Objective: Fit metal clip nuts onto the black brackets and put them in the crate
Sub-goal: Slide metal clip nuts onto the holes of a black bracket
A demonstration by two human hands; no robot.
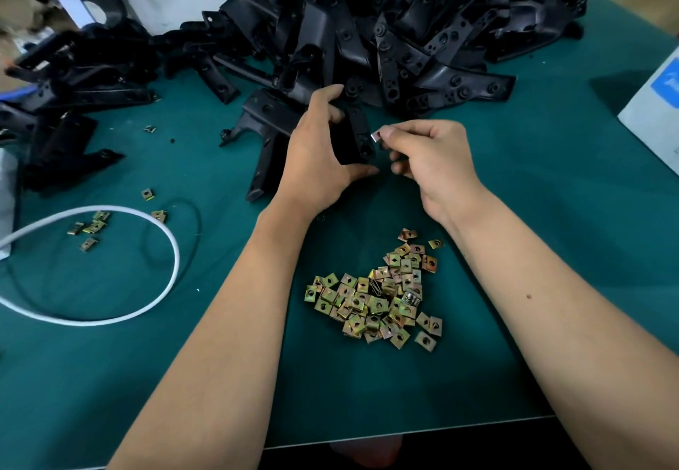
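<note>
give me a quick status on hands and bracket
Left hand holds bracket. Right hand pinches clip nut at its edge, not seated. Nothing blocking.

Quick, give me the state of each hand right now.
Left hand: closed, holding a black bracket.
Right hand: closed, pinching a metal clip nut at its fingertips.

White cable [167,245], white box [657,109]

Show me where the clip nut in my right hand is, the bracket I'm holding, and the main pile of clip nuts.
clip nut [375,136], head view, on its shiny face at the fingertips.
bracket [354,139], head view, on its black body between the hands.
pile of clip nuts [374,297], head view, near the heap's middle.
</note>
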